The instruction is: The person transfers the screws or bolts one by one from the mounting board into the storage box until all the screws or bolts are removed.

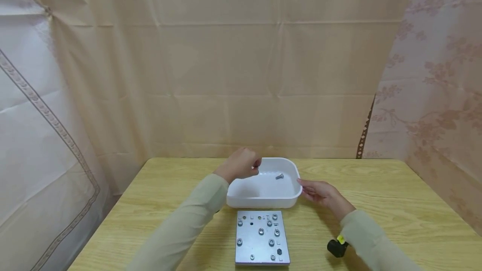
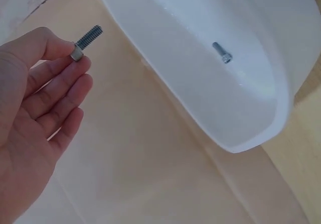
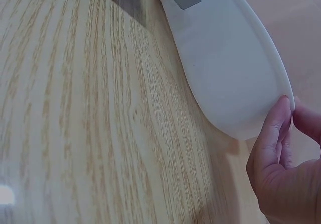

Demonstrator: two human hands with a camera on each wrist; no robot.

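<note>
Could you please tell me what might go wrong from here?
The left grip pinches a bolt only by its head, so it might slip.

The right grip holds the white tray by its rim; a tug could tip it or slide the loose bolts inside.

Long pale sage-beige sleeves (image 1: 188, 218), plain matte cloth, softly creased

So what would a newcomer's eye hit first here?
Probably the white tub on the wooden table, with bolts lying inside. Near its left end, the left hand pinches another bolt, while the right hand grips the right end. In front of the tub lies a metal plate dotted with screws.
</note>
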